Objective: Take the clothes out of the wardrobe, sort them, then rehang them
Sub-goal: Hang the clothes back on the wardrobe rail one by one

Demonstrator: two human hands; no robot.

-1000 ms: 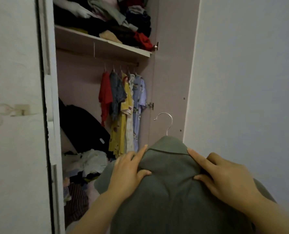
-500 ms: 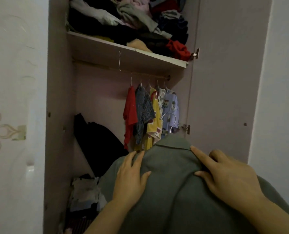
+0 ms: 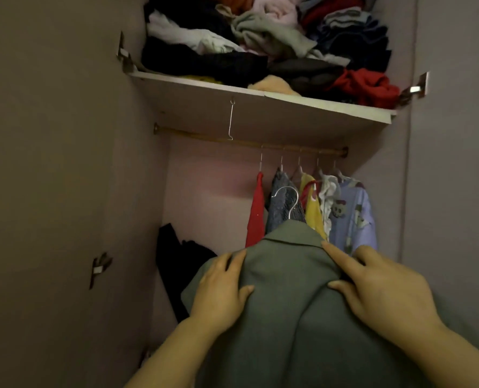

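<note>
Grey jacket [image 3: 294, 289] nearer rail [image 3: 199, 134], inside wardrobe [image 3: 204, 191]; left hand [image 3: 221, 287], right hand [image 3: 378, 292] clutch its shoulders; hook [image 3: 297, 198] upright below rail.

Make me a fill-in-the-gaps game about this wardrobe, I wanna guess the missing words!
The left hand and right hand hold a jacket on a metal ____.
The leftmost garment on the rod is ____.
Crumpled clothes are piled on the ____ above the rod.
Answers: hanger, red, shelf.
</note>
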